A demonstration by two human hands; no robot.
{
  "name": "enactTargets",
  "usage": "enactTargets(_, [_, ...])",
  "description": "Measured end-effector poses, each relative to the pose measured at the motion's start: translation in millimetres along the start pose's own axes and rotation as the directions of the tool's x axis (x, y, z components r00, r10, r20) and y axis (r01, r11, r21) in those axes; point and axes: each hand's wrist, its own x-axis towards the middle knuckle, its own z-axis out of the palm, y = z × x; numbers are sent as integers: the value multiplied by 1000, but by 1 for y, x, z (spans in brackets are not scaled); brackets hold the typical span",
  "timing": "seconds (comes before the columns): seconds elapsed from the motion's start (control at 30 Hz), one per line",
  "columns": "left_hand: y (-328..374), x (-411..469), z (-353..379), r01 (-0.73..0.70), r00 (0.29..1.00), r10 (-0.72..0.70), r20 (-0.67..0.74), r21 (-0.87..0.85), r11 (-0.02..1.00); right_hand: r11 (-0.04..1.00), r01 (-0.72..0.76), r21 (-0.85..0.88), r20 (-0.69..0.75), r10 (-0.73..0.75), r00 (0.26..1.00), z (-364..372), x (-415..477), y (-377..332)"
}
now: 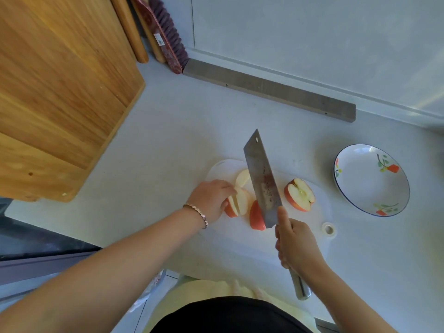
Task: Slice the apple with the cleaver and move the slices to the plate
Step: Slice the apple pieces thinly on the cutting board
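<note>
A large wooden board [60,92] is propped at the left of the grey countertop [168,140], with a brush [168,37] seen behind it. A white cutting board [300,236] is laid near the front edge, and a flower-painted plate [371,180] is set to its right, apart from it. The cleaver [262,179] is gripped at the handle by the right hand [296,243], fingers wrapped round it and forefinger laid along the blade, by which a red wedge [256,217] is partly hidden. A sliced apple piece [237,204] is held down under the curled fingertips of the left hand [211,198], just left of the blade. An apple half [299,194] is left cut face up on the blade's right.
</note>
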Motion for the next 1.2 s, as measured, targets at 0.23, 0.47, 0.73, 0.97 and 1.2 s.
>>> enactTargets(0.23, [-9,1,-3,-199,978,209,12,357,913,997,-32,73,18,30,999,-4,-4,-1])
enactTargets(0.47, [19,-17,5,605,768,-638,60,-394,691,992,-56,109,96,46,994,9,-5,-3])
enactTargets(0.73, [29,-7,20,610,619,-761,197,-730,307,995,-66,75,157,53,986,22,-2,-5])
enactTargets(0.97, [33,-7,20,583,627,-761,164,-747,319,998,-65,24,178,60,982,27,0,-3])
enactTargets(1.2, [34,-8,18,561,657,-728,193,-771,302,999,5,-52,165,3,986,33,-1,-4])
